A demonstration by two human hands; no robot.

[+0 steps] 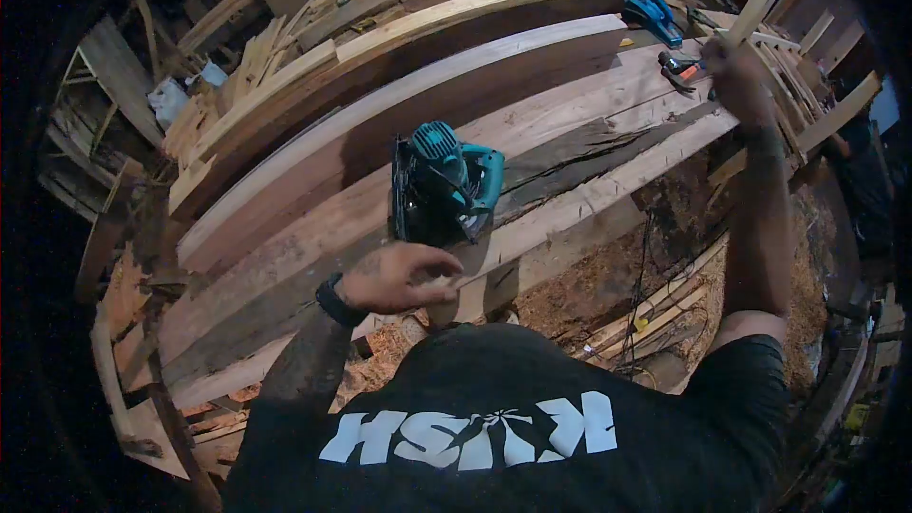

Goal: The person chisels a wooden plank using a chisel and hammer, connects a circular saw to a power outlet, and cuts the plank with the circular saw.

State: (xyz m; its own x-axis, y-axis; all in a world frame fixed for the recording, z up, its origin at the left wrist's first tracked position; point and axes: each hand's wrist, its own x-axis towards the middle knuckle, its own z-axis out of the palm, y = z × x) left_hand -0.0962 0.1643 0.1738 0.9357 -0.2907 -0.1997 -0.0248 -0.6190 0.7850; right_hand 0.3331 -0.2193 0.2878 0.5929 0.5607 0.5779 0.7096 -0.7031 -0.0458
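A teal circular saw (445, 180) rests on the long planks, its black base on the left and its handle on the right. Just below the saw is my left hand (394, 278), with a dark band on the wrist. Its fingers curve with a gap to the thumb, and nothing shows in them. My right hand (739, 81), somewhat blurred, is raised at the far right end of the planks. It appears closed around the lower end of a pale wooden strip (760, 0) that points upward. Beside that hand a claw hammer (678, 74) lies on the wood.
Another blue power tool (653, 17) sits at the far end of the planks. A thick board (408, 100) stands on edge behind the saw. The plank beneath has a rough, cracked dark strip (570, 157). Sawdust (570, 277), offcuts and a cable cover the ground nearby.
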